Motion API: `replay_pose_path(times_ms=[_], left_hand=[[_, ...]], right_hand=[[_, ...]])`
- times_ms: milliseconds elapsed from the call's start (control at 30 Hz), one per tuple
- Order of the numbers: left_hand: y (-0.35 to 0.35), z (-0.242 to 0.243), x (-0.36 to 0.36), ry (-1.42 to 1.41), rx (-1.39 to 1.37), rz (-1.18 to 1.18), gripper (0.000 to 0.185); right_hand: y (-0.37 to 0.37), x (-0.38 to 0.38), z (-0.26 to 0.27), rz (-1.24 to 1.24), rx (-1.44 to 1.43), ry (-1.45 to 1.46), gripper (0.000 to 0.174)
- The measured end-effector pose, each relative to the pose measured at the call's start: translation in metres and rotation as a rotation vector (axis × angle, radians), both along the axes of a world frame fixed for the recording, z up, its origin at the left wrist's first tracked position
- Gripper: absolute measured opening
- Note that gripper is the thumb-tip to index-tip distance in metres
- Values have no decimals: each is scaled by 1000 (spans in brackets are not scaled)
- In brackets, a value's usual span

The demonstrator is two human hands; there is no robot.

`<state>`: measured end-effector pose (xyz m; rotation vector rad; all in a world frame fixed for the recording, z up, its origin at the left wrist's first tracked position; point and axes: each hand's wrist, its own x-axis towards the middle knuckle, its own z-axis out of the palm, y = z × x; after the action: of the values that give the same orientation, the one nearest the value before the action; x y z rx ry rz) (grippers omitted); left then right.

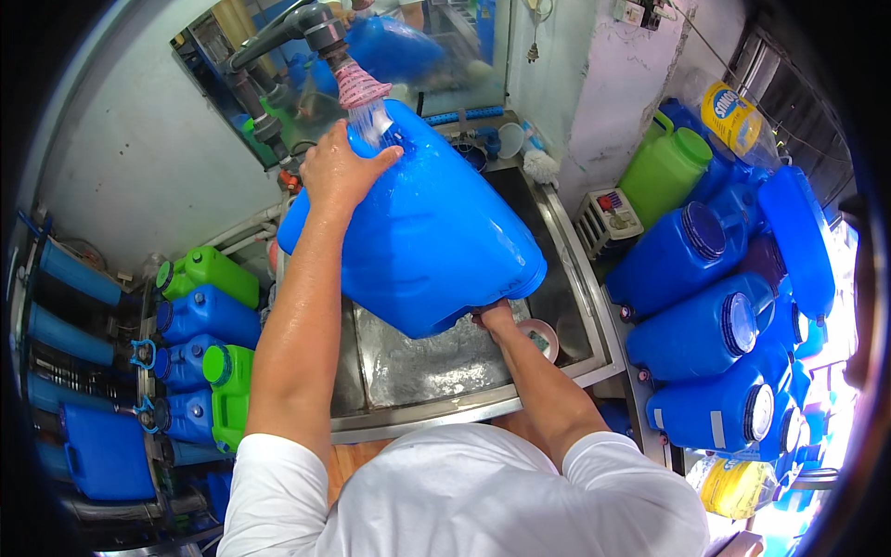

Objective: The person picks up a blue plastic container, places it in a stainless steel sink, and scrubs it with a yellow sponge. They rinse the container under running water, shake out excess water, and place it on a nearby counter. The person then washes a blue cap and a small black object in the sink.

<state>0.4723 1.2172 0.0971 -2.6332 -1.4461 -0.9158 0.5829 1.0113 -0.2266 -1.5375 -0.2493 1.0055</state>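
Note:
A large blue plastic jug (431, 223) is tilted over a stainless-steel sink (431, 362). Water from a grey pipe faucet (324, 31), its outlet wrapped in pink printed cloth (360, 82), runs onto the jug's far end. My left hand (344, 167) grips that far end from above, thumb spread across the wet plastic. At the near edge, beside a threaded neck (532, 282), my right hand (495, 317) holds the jug from below; its fingers are mostly hidden. A round pink bowl (546, 334) sits in the sink, near my right wrist.
Blue jugs (686, 334) crowd the right side, with a green jug (665, 170) behind them. More blue jugs (209, 313) and green ones (230, 271) stand at left. A mirror (445, 52) hangs behind the faucet. A white-headed brush (539, 163) lies at the sink's back corner.

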Motion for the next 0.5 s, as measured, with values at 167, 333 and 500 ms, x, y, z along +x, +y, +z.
replay_pose_path(times_ms=[167, 333, 500], left_hand=[[4, 1, 6, -27, -12, -116, 96], [6, -5, 33, -5, -8, -169, 89], [47, -15, 50, -183, -485, -179, 83]], right_hand=[[-1, 11, -17, 9, 20, 19, 20], [-12, 11, -3, 62, -151, 27, 22], [-48, 24, -1, 37, -142, -551, 22]])
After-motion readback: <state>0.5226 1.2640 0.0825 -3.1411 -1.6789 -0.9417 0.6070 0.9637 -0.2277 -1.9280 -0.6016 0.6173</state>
